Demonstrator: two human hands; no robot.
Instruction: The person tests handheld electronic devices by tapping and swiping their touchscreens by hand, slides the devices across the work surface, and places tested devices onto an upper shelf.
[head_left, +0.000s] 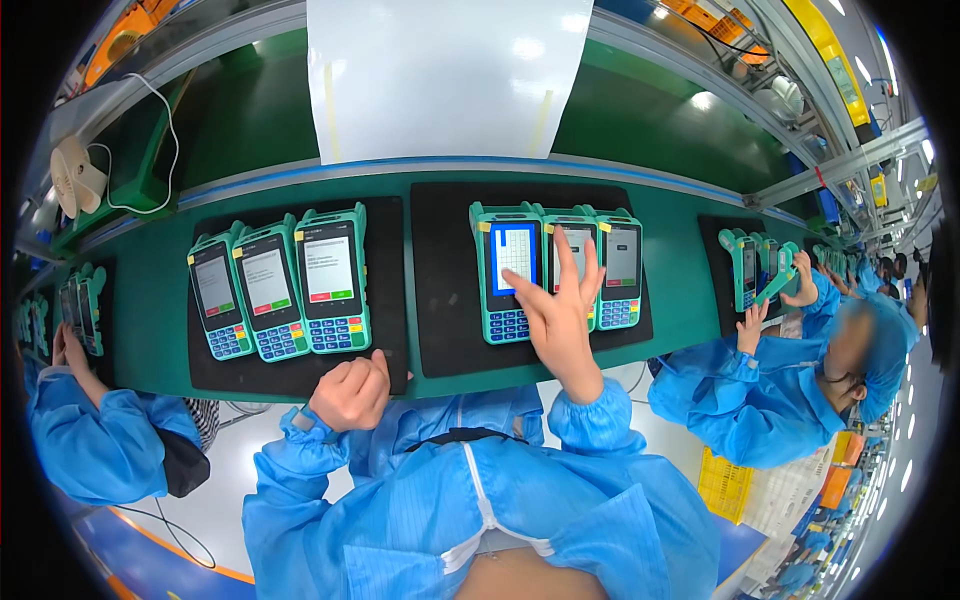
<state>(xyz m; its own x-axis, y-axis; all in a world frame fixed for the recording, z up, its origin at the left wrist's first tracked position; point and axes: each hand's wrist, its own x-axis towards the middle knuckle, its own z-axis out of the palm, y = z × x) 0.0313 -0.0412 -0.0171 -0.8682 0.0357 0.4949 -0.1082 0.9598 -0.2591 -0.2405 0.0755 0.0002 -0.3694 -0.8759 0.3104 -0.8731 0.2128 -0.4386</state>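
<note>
Three green card payment terminals with keypads stand side by side on a black mat in front of me. My right hand (560, 315) is spread over them, holding nothing. Its thumb side is at the lit screen of the left terminal (508, 325), which shows a white grid with a blue border and a blue patch. The other fingers reach over the middle terminal (574, 238), partly hiding it; the right terminal (622, 270) is uncovered. At the table's near edge, my left hand (352, 390) is closed in a fist, nearest to another group of three terminals (334, 270); nothing shows in it.
Black mats (440, 300) lie on the green table (150, 330). A white sheet (445, 80) hangs at the back. A co-worker (770, 370) on the right handles a terminal (778, 275); another person (110, 430) sits left. A white device with a cable (78, 175) stands back left.
</note>
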